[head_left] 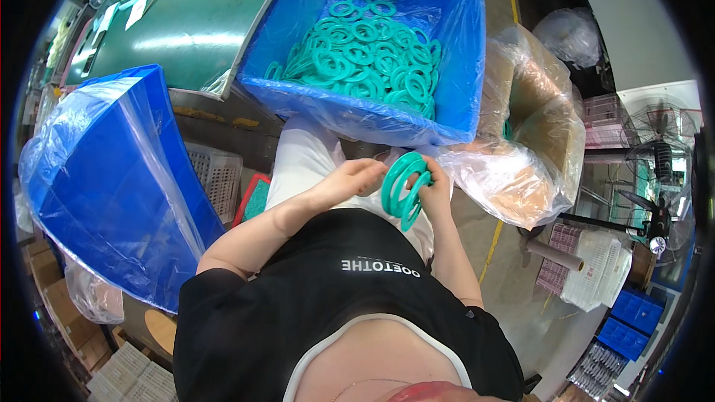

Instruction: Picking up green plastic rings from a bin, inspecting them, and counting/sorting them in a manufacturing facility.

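Note:
My right hand [437, 192] is closed around a few green plastic rings [396, 184], held in front of my waist. The rings overlap and stand tilted on edge, with my fingers through their openings. Just to their left is my left hand [356, 179], its fingers stretched toward the rings and holding nothing I can see. I cannot tell whether its fingertips touch them. Beyond my hands stands a large blue bin [460, 97] lined with clear plastic. A heap of similar green rings [365, 52] lies inside it.
A second blue bin [97, 156], draped in clear film, leans at my left. Behind it is a green-topped table [186, 22]. To the right sits a plastic-lined carton [547, 134]. A black fan [659, 171] and stacked crates [596, 260] stand farther right.

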### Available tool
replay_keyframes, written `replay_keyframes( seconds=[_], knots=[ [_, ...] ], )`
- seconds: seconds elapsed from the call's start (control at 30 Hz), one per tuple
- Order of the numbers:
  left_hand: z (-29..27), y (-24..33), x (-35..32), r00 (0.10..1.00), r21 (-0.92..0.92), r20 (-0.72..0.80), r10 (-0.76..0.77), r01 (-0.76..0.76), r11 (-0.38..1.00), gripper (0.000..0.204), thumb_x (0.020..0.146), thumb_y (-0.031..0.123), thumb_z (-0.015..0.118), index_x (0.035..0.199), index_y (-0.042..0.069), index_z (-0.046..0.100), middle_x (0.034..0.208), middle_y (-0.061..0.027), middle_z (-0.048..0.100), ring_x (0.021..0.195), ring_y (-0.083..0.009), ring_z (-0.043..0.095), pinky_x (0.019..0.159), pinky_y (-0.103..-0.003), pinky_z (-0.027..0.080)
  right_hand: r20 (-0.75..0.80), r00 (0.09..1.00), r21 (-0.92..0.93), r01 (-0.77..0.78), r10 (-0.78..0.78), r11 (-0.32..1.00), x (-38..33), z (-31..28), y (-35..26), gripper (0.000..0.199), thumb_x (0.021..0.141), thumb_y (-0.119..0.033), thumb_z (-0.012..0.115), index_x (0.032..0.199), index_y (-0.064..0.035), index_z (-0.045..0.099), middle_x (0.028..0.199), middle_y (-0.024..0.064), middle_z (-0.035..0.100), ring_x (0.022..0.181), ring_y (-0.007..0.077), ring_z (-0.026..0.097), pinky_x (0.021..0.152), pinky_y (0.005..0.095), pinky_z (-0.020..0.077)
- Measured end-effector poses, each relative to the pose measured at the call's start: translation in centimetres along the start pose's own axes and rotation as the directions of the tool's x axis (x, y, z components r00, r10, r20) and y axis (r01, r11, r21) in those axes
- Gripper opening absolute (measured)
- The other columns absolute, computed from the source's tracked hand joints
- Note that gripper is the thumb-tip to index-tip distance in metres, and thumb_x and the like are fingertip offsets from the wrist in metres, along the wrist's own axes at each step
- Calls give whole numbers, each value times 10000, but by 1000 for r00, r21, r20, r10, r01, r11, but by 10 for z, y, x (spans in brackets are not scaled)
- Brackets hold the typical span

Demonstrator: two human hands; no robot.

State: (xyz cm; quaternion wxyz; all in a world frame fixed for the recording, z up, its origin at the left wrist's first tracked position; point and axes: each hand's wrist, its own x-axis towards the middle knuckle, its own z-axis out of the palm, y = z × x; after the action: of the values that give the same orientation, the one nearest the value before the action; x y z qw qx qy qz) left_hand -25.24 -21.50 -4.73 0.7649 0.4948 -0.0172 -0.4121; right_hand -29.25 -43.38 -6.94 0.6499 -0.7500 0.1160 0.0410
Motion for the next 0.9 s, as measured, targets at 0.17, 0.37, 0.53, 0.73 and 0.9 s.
replay_keyframes(
  seconds=[0.17, 0.37, 0.53, 0.73, 0.9],
  knots=[
    [-3, -14, -1, 991, 342, 58, 123, -136, 930, 289, 963, 221, 472, 1032, -28, 600, 913, -38, 626, 834, -139, 562, 749, -293, 448, 164, 986, -23, 18, -14, 1000, -7, 15, -16, 418, 746, 109, 552, 1128, -57, 593, 1058, 77, 639, 977, 160, 599, 855, 276, 465],
    [-6, -9, -7, 980, 653, -131, 151, -29, 757, 219, 971, 172, 457, 986, -15, 569, 887, -49, 603, 764, -94, 568, 702, -264, 468, -168, 985, 731, 154, -44, 665, -5, 15, -11, 239, 838, -7, 572, 1075, -42, 577, 1049, 89, 624, 988, 211, 588, 910, 337, 452],
    [-19, -31, 0, 947, 390, -141, 289, -215, 895, 193, 975, 167, 449, 1016, -3, 531, 872, -38, 585, 779, -96, 578, 687, -255, 484, 110, 993, 867, -119, 45, 485, -8, -7, 25, 310, 863, -105, 595, 1152, -23, 518, 742, 8, 503, 586, 120, 496, 533, 277, 419],
    [-13, -39, -3, 956, 343, -45, 288, -256, 904, 173, 963, 165, 489, 1027, 9, 522, 944, -38, 574, 804, -89, 568, 732, -263, 479, 155, 951, 598, -306, 268, 740, -30, 30, -7, 273, 847, -122, 615, 1086, -13, 543, 683, -7, 495, 486, 99, 455, 429, 231, 386],
    [-17, -9, -4, 986, 159, -64, 153, -141, 977, 305, 941, 310, 534, 997, 25, 630, 823, -17, 611, 779, -79, 536, 737, -264, 444, 325, 870, 271, -462, 372, 844, -25, 9, -32, 152, 820, -25, 578, 970, -24, 600, 755, 29, 598, 611, 99, 558, 524, 232, 454]
  ],
)
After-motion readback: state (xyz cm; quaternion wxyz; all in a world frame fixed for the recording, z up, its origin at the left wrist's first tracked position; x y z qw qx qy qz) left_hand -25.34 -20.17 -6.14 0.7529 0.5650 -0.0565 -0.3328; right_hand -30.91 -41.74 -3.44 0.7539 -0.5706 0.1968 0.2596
